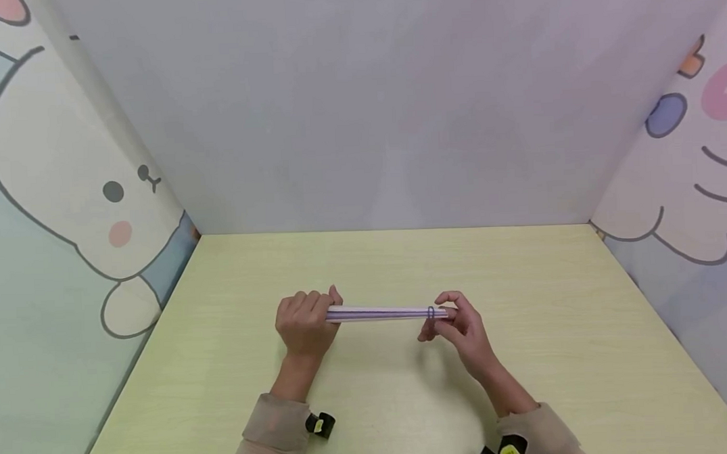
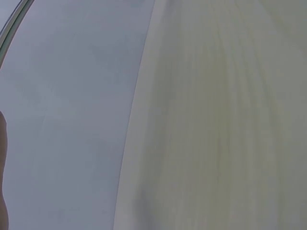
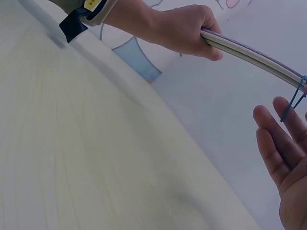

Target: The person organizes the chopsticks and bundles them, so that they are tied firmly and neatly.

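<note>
A slim, straight white-and-purple bundle [image 1: 379,313] of what look like flat strips lies level between the two hands, above the table. My left hand [image 1: 307,321] grips its left end, knuckles up. Around the right end loops a thin blue band [image 3: 292,98], which also passes over a finger of my right hand [image 1: 462,331]. That hand's thumb and fingers curl about the band and the bundle's tip. The right wrist view shows the bundle [image 3: 254,56] running from the left fist toward the right fingers. In the left wrist view, only part of the bundle [image 2: 14,28] shows.
A pale wood-grain table [image 1: 371,267] spreads beneath both hands. Behind it rises a plain grey wall [image 1: 383,118]. Cartoon-printed panels stand on the left [image 1: 48,268] and right [image 1: 690,172]. Black straps with small devices [image 1: 321,425] sit at both cuffs.
</note>
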Tool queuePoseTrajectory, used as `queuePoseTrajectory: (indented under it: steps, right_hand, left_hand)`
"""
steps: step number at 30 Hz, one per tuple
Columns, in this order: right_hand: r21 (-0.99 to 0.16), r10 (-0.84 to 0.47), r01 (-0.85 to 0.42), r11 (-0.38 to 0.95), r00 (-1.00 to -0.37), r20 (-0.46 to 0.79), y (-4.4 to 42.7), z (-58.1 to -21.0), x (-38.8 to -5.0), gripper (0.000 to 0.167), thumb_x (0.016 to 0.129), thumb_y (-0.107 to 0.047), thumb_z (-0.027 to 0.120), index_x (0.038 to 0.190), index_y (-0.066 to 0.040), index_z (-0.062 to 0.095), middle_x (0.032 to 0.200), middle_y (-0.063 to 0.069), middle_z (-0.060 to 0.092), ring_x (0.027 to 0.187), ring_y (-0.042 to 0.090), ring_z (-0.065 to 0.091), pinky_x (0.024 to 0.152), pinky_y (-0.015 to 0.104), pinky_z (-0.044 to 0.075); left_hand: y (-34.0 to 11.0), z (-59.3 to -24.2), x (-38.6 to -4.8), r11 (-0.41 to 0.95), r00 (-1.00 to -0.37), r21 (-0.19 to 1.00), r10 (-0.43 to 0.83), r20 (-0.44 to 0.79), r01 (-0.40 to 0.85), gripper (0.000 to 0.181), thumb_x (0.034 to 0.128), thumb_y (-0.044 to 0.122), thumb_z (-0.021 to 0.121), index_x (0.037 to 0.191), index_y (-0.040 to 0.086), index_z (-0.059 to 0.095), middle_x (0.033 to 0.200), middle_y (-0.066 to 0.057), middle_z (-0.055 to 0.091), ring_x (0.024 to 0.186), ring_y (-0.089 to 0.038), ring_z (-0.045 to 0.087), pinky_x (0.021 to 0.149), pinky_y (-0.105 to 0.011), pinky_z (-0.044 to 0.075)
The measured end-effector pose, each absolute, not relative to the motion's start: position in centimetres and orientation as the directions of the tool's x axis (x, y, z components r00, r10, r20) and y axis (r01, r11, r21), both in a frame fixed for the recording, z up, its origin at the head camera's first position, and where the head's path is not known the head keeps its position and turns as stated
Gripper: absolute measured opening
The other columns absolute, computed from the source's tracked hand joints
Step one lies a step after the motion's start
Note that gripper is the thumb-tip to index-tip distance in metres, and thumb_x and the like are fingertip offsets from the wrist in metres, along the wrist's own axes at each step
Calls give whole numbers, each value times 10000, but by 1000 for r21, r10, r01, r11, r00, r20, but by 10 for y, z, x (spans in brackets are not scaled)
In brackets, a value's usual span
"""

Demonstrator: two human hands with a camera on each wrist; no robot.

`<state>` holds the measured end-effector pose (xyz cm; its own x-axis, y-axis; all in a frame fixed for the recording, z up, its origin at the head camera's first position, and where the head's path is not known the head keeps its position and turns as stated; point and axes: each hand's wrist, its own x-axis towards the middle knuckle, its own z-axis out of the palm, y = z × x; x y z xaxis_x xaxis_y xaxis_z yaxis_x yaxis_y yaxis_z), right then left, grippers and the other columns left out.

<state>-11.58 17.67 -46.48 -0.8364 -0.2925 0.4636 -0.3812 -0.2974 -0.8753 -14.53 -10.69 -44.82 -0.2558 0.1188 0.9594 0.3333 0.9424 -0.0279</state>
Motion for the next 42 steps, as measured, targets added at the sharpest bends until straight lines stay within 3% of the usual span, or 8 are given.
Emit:
queuePoseTrajectory:
  steps: [7,12,19,25,29,34,38,42]
  right_hand:
    - [-901,-178,-373,-223,-893,414,170,-470,-114,62,1017,52,473,1019,98,515,870,97,728,711,154,728,665,316,594]
    - [-904,-173,-427,-6,-890,421,161,-468,-109,81,944,105,595,980,35,616,815,150,709,663,176,701,630,352,595]
    - [-560,-317,-811,168,-582,749,150,-471,-111,157,864,65,727,998,-13,753,843,109,745,662,150,703,642,205,553]
    - [-344,-424,-924,168,-383,821,138,-475,-105,489,997,-228,606,1422,7,547,948,108,734,675,105,678,645,143,515]
    - [-390,-399,-910,144,-414,818,130,-483,-98,666,1037,-303,500,1559,33,259,995,118,719,638,53,664,902,181,496]
    - [-573,-236,-819,-2,-557,796,118,-487,-86,745,1078,-186,408,1562,52,-107,1206,187,686,640,166,716,769,256,568]
    - [-782,-56,-613,-108,-782,621,110,-478,-70,660,1070,6,346,1599,-30,-48,1253,80,696,648,195,727,653,299,583]
    - [-912,71,-379,-153,-925,373,104,-466,-62,587,1094,-77,357,1617,-79,91,1183,17,730,663,154,730,683,279,583]
  left_hand:
    - [-107,-448,-145,952,-255,5,76,964,305,301,830,151,654,555,78,558,508,-39,562,415,-203,460,438,-361,402]
    - [-109,-451,-145,957,-275,22,61,960,288,304,842,140,635,556,80,550,508,-38,562,413,-199,453,441,-360,401]
    - [-110,-449,-146,959,-315,66,25,949,274,307,829,96,640,548,68,519,485,-48,529,388,-199,400,412,-359,362]
    - [-110,-450,-146,960,-349,95,4,937,263,329,830,95,610,527,92,481,458,-36,487,377,-183,357,401,-352,326]
    - [-109,-451,-146,959,-380,123,-18,925,255,338,848,105,582,529,100,469,452,-37,476,378,-188,353,406,-362,334]
    - [-108,-450,-144,957,-418,143,-27,908,250,336,862,117,593,541,96,494,462,-40,495,383,-201,396,420,-374,362]
    - [-107,-449,-143,962,-432,139,-25,901,235,341,864,121,605,540,93,503,465,-42,504,384,-207,408,426,-372,368]
    - [-107,-450,-143,964,-405,119,-12,914,239,332,835,104,629,531,95,496,458,-37,486,382,-196,378,420,-368,361]
